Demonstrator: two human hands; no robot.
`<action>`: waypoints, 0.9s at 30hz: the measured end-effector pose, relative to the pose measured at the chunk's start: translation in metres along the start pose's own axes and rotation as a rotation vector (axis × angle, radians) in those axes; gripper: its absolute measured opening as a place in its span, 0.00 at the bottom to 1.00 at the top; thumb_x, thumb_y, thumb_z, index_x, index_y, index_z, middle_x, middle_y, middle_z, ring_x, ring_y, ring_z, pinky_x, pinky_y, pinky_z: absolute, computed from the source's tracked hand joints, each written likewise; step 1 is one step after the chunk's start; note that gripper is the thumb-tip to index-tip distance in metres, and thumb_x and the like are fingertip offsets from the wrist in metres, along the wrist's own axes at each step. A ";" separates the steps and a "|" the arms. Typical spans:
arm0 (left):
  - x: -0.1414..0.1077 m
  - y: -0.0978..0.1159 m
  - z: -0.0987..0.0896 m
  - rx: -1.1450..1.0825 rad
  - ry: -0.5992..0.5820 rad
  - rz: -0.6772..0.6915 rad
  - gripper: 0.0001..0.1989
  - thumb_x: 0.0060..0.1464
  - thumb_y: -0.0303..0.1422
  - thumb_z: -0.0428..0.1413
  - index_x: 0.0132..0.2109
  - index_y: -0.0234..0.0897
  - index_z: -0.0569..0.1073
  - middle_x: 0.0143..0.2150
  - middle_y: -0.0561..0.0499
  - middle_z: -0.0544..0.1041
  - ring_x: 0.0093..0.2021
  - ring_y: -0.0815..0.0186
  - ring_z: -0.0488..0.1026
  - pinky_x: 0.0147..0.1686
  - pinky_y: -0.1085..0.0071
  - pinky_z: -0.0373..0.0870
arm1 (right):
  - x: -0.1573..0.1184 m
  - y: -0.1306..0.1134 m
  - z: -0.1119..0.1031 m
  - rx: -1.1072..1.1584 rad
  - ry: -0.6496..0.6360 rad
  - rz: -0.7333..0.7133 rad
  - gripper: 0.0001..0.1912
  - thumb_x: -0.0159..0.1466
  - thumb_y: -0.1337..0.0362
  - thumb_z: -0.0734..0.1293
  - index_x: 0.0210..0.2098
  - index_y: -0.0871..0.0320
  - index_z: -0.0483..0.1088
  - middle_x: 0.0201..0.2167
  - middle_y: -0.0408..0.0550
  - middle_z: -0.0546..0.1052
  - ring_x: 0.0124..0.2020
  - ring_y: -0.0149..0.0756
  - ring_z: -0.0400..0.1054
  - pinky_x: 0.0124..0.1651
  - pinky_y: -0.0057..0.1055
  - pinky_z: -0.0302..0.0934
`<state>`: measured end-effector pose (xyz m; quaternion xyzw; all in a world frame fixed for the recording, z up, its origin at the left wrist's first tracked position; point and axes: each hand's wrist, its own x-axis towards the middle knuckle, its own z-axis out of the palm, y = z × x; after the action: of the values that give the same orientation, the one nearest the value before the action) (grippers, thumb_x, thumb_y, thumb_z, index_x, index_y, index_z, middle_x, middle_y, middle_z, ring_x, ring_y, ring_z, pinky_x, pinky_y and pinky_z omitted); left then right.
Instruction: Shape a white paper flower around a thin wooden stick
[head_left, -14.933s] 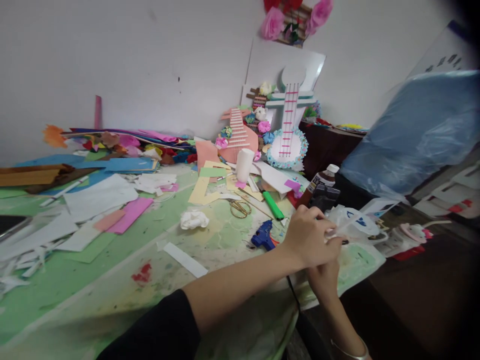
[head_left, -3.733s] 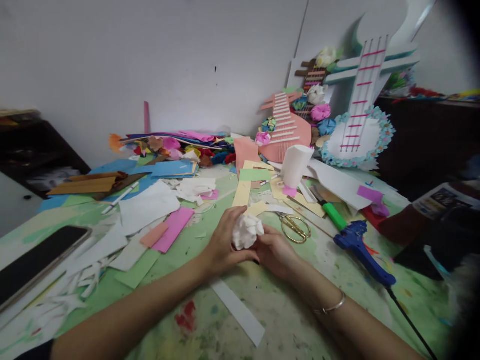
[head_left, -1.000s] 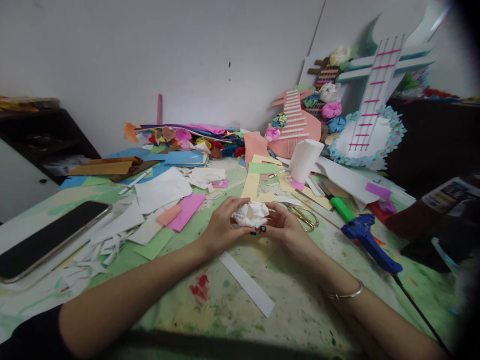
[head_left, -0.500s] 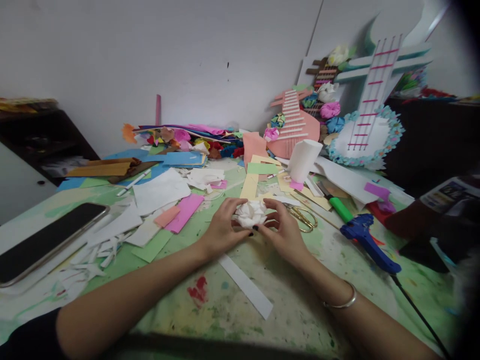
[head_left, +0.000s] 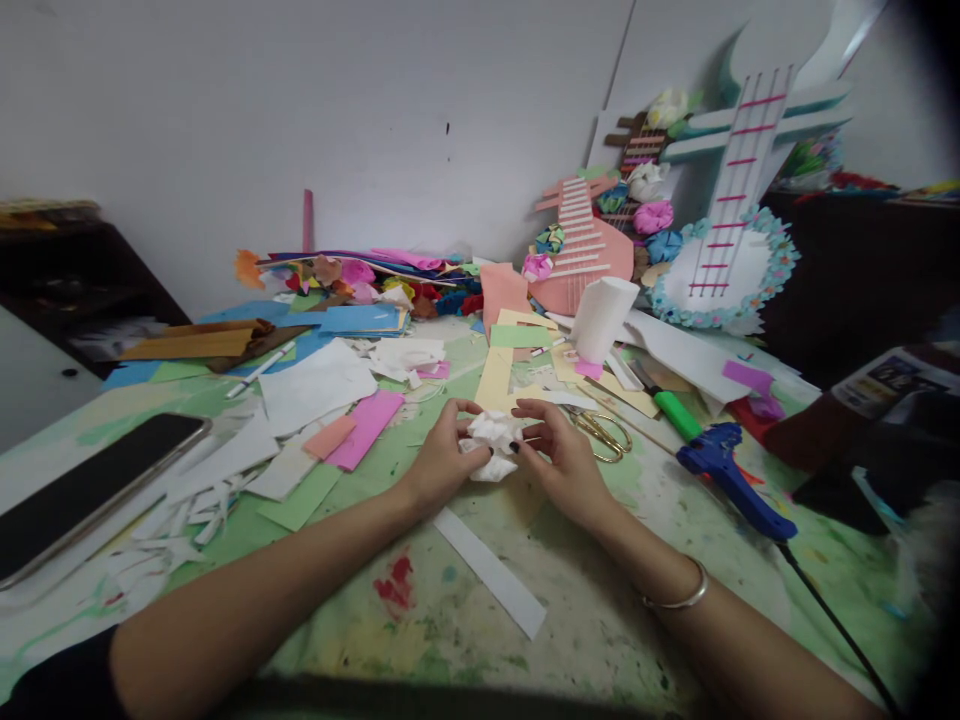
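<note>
Between my two hands, just above the table, is a white paper flower [head_left: 493,436] with crumpled, layered petals. My left hand [head_left: 445,450] grips its left side, thumb across the front and fingers behind. My right hand [head_left: 561,455] pinches the right side with the thumb at a petal's edge; its other fingers curl loosely beside the flower. A white paper strip [head_left: 491,575] lies on the table below my hands. To the right of my right hand rest gold-handled scissors [head_left: 611,437].
A blue and green glue gun [head_left: 716,462] with a cord lies right. A phone [head_left: 101,495] is at far left, near paper scraps [head_left: 319,372]. A white paper roll [head_left: 604,318] stands behind my hands. Paper-made instruments [head_left: 731,260] lean on the wall.
The flower has tipped, so its underside and a lower petal now show towards me. My right thumb has shifted on its edge. The view has moved slightly.
</note>
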<state>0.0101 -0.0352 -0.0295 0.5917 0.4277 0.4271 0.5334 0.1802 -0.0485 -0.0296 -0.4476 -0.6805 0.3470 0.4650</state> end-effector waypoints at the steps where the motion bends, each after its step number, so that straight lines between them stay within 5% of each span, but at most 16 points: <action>1: 0.000 0.001 0.001 -0.014 0.001 -0.019 0.21 0.42 0.26 0.54 0.45 0.37 0.58 0.33 0.54 0.73 0.26 0.72 0.68 0.24 0.78 0.61 | 0.000 -0.001 0.001 -0.023 -0.012 -0.016 0.21 0.58 0.69 0.63 0.51 0.54 0.60 0.49 0.52 0.69 0.37 0.32 0.67 0.39 0.33 0.65; 9: 0.004 -0.001 0.004 -0.175 0.028 -0.071 0.22 0.38 0.26 0.56 0.44 0.36 0.62 0.29 0.55 0.72 0.26 0.71 0.68 0.24 0.77 0.61 | -0.002 -0.003 0.003 -0.198 -0.111 -0.248 0.31 0.53 0.77 0.59 0.55 0.53 0.57 0.51 0.52 0.66 0.45 0.36 0.64 0.47 0.36 0.63; 22: 0.005 -0.001 0.007 -0.173 -0.016 -0.022 0.17 0.38 0.24 0.56 0.40 0.33 0.68 0.32 0.53 0.73 0.31 0.71 0.69 0.30 0.77 0.64 | -0.004 0.000 0.004 -0.312 0.093 -0.236 0.19 0.58 0.72 0.60 0.49 0.53 0.66 0.44 0.50 0.73 0.43 0.40 0.68 0.46 0.39 0.63; 27: 0.005 -0.001 0.008 -0.176 0.022 -0.032 0.16 0.39 0.24 0.57 0.39 0.33 0.68 0.30 0.54 0.72 0.29 0.72 0.68 0.28 0.77 0.62 | -0.004 0.001 0.006 -0.446 0.168 -0.378 0.18 0.58 0.75 0.58 0.44 0.54 0.69 0.40 0.51 0.75 0.43 0.41 0.68 0.46 0.40 0.64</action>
<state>0.0192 -0.0321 -0.0310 0.5311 0.4037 0.4608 0.5854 0.1756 -0.0525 -0.0336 -0.4313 -0.7703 0.0581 0.4660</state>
